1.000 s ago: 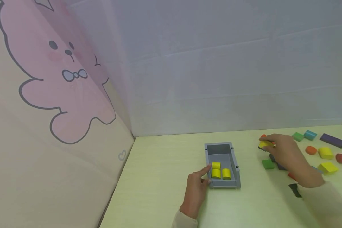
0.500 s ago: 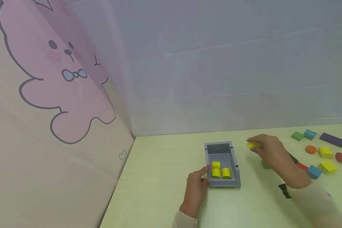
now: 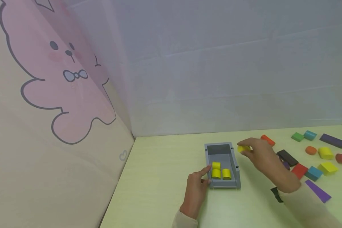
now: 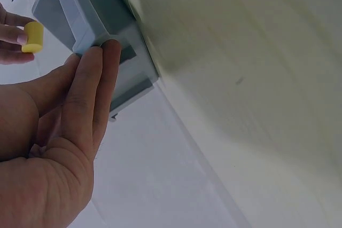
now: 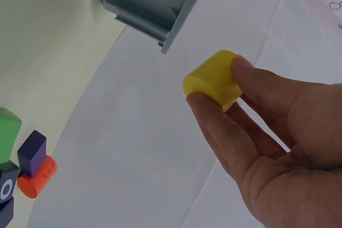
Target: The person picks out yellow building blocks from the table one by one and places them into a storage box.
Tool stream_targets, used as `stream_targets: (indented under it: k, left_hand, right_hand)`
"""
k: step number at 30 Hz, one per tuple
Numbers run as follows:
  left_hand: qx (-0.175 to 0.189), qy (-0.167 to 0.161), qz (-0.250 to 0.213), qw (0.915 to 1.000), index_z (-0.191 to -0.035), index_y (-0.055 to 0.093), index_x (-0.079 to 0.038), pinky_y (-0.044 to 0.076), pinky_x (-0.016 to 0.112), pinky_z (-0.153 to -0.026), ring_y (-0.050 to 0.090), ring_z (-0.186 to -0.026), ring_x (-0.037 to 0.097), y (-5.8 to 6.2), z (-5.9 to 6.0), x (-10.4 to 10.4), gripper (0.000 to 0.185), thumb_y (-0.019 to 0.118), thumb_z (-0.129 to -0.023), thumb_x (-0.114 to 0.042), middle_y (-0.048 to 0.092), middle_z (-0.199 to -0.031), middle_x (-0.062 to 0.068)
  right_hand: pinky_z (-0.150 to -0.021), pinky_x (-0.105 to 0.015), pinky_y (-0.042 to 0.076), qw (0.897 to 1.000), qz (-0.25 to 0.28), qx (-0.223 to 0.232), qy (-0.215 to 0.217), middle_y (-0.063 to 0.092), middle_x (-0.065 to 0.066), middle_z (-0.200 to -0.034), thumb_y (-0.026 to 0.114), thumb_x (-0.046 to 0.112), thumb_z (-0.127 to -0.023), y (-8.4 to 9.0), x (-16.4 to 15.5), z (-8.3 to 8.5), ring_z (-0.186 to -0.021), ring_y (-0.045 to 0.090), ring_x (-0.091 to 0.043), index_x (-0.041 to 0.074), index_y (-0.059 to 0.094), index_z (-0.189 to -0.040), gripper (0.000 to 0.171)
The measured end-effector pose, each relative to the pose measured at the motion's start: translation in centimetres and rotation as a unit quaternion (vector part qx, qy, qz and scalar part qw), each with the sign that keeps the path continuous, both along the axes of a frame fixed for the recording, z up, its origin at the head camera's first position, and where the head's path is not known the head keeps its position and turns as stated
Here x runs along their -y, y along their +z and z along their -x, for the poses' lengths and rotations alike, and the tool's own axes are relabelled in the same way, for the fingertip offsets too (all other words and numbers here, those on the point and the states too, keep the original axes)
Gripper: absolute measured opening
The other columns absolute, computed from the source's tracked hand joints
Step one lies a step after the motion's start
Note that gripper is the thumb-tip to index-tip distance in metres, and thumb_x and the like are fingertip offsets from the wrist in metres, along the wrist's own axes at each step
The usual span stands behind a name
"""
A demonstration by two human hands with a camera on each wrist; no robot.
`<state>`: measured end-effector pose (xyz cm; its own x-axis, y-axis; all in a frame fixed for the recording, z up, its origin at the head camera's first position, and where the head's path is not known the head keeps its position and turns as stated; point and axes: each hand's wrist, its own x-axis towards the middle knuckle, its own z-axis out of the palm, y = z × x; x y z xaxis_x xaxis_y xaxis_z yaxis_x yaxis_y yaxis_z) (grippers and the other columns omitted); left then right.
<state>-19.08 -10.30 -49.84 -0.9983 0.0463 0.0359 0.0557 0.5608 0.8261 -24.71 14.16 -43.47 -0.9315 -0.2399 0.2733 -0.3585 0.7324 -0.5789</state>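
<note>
Pinching yellow block [image 3: 243,148], right hand [image 3: 262,155] raised beside tray [image 3: 235,164].

I see a yellow block [image 3: 243,148] pinched between my right hand's fingers [image 5: 224,132]. The tray [image 3: 235,164] touching my left fingertips [image 4: 101,52] is grey, holding three yellow pieces [image 3: 220,170]. The table [image 3: 159,177] is pale green.

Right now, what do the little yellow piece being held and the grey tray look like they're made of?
The yellow piece, pinched in the right hand, looks like painted wood or dense plastic: solid, matte, evenly coloured, with crisp edges. I cannot tell which. The grey tray, steadied by the left hand, looks like moulded plastic: thin straight walls, uniform colour, slight sheen.
</note>
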Motion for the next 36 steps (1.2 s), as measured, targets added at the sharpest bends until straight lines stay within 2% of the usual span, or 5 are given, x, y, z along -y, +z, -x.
stream_targets:
  k: [14, 21, 26, 31, 36]
  left_hand:
    - [-0.011, 0.002, -0.005, 0.9999, -0.137, 0.073, -0.016, 0.053, 0.018, -0.062, 0.065, -0.072, 0.000, -0.2, -0.2, 0.0, 0.059, 0.077, -0.086, 0.013, 0.069, -0.139, 0.013]
    - [-0.007, 0.002, -0.006, 1.0000, -0.137, 0.073, -0.017, 0.052, 0.018, -0.063, 0.061, -0.070, -0.002, -0.2, -0.1, -0.1, 0.059, 0.077, -0.086, 0.013, 0.069, -0.139, 0.012]
    - [-0.005, -0.002, -0.011, 0.9999, -0.137, 0.072, -0.017, 0.051, 0.018, -0.062, 0.060, -0.069, -0.002, -0.2, -0.1, 0.0, 0.059, 0.076, -0.087, 0.013, 0.069, -0.139, 0.011]
    - [-0.008, -0.005, -0.009, 0.9999, -0.137, 0.072, -0.016, 0.052, 0.019, -0.062, 0.065, -0.072, 0.000, -0.2, 0.0, 0.0, 0.058, 0.076, -0.087, 0.012, 0.069, -0.140, 0.011]
    - [-0.003, -0.008, -0.016, 0.9998, -0.138, 0.072, -0.016, 0.054, 0.019, -0.065, 0.074, -0.079, 0.011, -0.1, 0.1, 0.1, 0.058, 0.075, -0.088, 0.013, 0.068, -0.141, 0.012]
  right_hand:
    - [-0.083, -0.057, 0.061, 1.000, 0.002, 0.013, 0.010, 0.074, -0.026, -0.119, 0.082, -0.005, -0.087, 0.3, 2.0, -0.6, -0.103, 0.071, -0.047, -0.005, 0.075, -0.120, 0.034]
    - [-0.085, -0.055, 0.061, 1.000, 0.014, -0.001, 0.022, 0.075, -0.024, -0.119, 0.082, -0.009, -0.086, 0.5, 3.2, -1.2, -0.107, 0.071, -0.045, -0.004, 0.076, -0.118, 0.034]
    - [-0.084, -0.053, 0.062, 0.999, 0.024, -0.015, 0.042, 0.076, -0.021, -0.114, 0.081, -0.012, -0.084, 0.4, 4.1, -1.3, -0.102, 0.073, -0.041, -0.004, 0.076, -0.116, 0.032]
    - [-0.085, -0.053, 0.061, 0.998, 0.013, -0.017, 0.052, 0.077, -0.018, -0.113, 0.082, -0.010, -0.084, 0.3, 4.8, -1.3, -0.102, 0.073, -0.039, -0.003, 0.077, -0.115, 0.032]
    - [-0.089, -0.054, 0.059, 0.998, 0.003, -0.015, 0.058, 0.077, -0.016, -0.111, 0.082, -0.008, -0.084, 0.1, 5.3, -1.1, -0.104, 0.072, -0.038, -0.003, 0.077, -0.114, 0.030]
